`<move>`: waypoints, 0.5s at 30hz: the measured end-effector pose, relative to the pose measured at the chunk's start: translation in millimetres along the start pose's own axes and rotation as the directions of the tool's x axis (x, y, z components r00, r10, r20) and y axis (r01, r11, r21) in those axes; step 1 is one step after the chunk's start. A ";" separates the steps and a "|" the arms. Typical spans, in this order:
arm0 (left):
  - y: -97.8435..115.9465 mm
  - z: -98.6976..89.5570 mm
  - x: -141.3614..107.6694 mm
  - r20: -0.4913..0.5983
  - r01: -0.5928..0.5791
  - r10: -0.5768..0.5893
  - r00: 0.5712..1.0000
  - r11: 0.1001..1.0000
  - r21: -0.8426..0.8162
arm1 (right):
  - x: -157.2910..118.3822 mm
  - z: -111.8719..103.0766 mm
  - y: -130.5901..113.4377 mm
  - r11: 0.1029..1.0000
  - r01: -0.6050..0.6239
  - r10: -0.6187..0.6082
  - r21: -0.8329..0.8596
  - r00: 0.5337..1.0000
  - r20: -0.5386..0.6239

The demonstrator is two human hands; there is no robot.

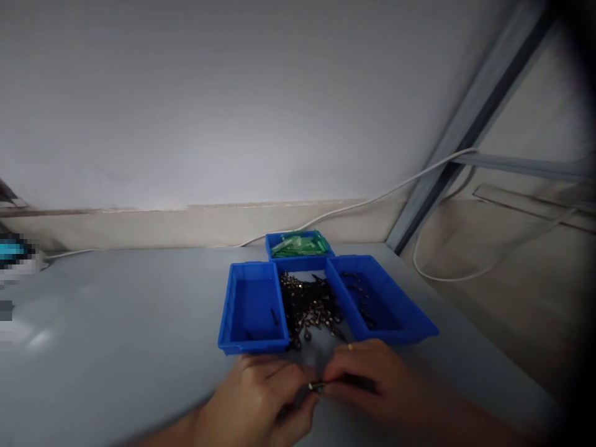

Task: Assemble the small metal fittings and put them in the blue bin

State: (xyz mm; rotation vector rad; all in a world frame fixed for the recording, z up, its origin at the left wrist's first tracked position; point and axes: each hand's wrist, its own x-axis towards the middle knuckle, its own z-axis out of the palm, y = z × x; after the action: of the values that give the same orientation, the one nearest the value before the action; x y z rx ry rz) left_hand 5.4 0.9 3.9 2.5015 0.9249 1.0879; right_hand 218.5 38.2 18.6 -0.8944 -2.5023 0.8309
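Note:
My left hand (261,397) and my right hand (377,379) meet at the front of the table, both with fingers pinched together. Between their fingertips sits a small dark part with a brass-coloured end (316,386); its exact kind is too small to make out. A gold ring (351,347) is on a finger of my right hand. Just beyond the hands lies a loose pile of small dark parts with brass-coloured ends (311,304). The left blue bin (254,343) holds a dark, screw-like piece (274,316). Several dark, slender pieces (358,288) lie in the right blue bin (410,335).
Behind the pile, a smaller blue bin (269,248) holds green translucent pieces (300,244). A white cable (344,208) runs along the wall. A grey metal frame post (419,186) rises at the table's right edge. Something blurred out (13,254) stands at far left.

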 end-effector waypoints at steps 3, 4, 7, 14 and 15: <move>-1.6 1.1 -1.6 0.029 0.020 -0.020 0.999 1.000 -0.010 | -2.1 1.0 -2.4 0.999 0.001 -0.001 -0.033 1.000 0.002; -2.0 1.4 -2.0 0.025 0.015 -0.015 1.000 1.000 -0.012 | -2.7 2.0 -2.5 0.999 0.007 -0.006 -0.042 1.000 0.012; -2.6 2.8 -2.3 0.007 -0.008 0.008 1.000 1.000 -0.024 | -3.5 6.3 -0.3 0.997 0.060 -0.059 -0.057 0.998 0.027; -2.9 6.0 -2.7 0.026 0.058 -0.056 0.998 0.994 -0.091 | -4.5 11.3 4.1 0.992 0.082 -0.081 -0.098 0.997 0.010; -3.1 6.1 -3.1 0.026 0.055 -0.053 0.998 0.995 -0.083 | -4.6 10.8 3.3 0.992 0.079 -0.079 -0.098 0.997 0.007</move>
State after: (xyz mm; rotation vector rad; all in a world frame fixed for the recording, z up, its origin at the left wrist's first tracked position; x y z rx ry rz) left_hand 6.9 1.4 -3.5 2.4027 0.9155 1.0552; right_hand 218.0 32.9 7.6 -0.8198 -2.5824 0.6899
